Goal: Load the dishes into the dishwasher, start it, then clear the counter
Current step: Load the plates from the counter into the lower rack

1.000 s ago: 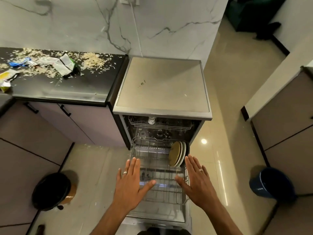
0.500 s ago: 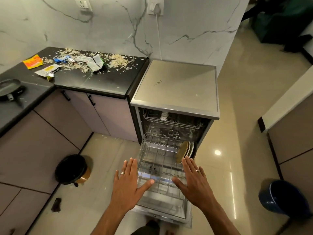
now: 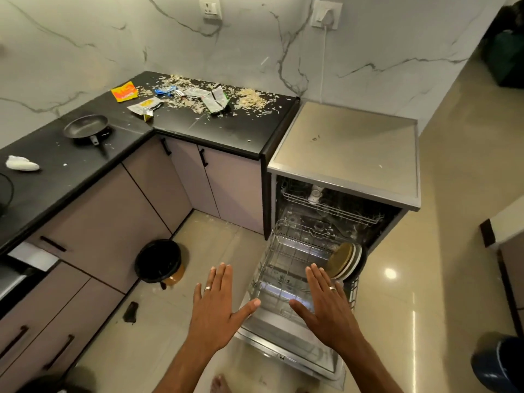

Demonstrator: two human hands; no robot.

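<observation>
Both hands, left [image 3: 217, 309] and right [image 3: 326, 306], stay spread flat at lower centre while dishwasher [image 3: 344, 154] shifts right, pan [image 3: 85, 129] newly visible upper left

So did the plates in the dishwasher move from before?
No. The plates stand on edge at the right side of the lower rack, same as before. Only the camera swung left, toward the counter.

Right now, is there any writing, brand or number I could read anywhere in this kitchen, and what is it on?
None can be read.
Orange packet on the counter: print blurred.
Yellow and white packet: print blurred.
Silver and green wrapper: print too small.
Dishwasher door: small dark mark on its edge, too small.
Lower rack: dark markings under it, unreadable.
</observation>
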